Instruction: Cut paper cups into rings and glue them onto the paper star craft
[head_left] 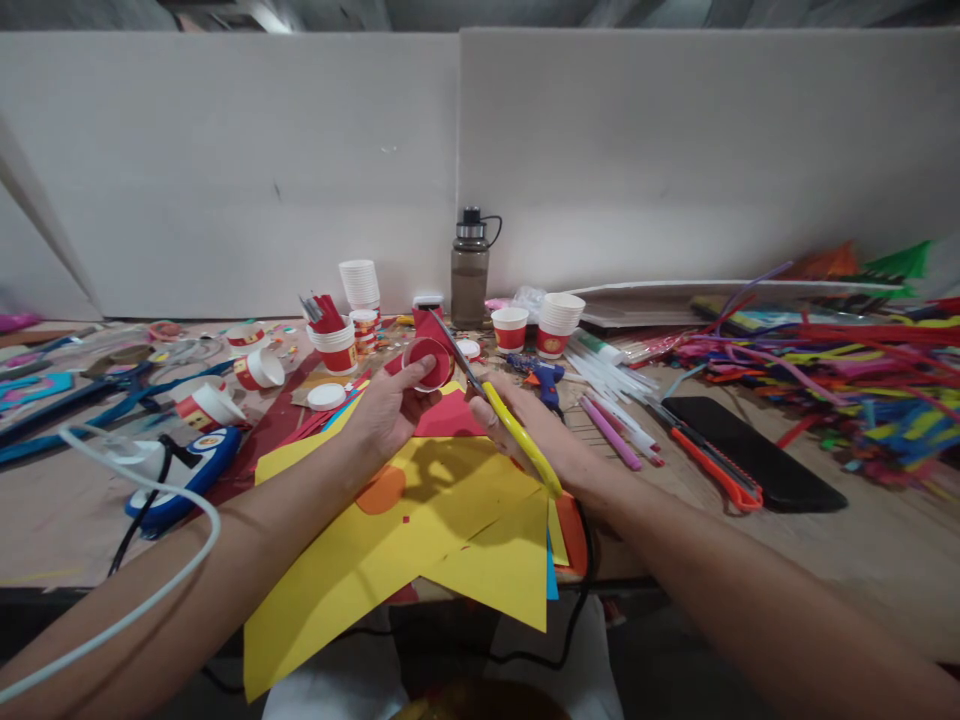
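My left hand point(390, 405) is closed on a round red piece with a pale rim point(429, 372), its thumb pressed on the face; whether it is paper or part of a cup I cannot tell. Scissors with yellow handles point(517, 430) are gripped in my right hand point(525, 415), blades pointing up and left beside the red piece. Whether the blades touch it is unclear. Beneath both hands lie yellow paper sheets point(330, 590), with an orange paper circle point(381, 490) and red paper point(454, 415) on top.
Red-and-white paper cups point(510, 330), a water bottle point(469, 275) and a blue glue gun point(536, 372) stand or lie behind. To the right are a cutter knife point(720, 470), a black phone point(757, 455) and colourful pipe cleaners point(840, 390). A white cable point(202, 540) crosses my left forearm.
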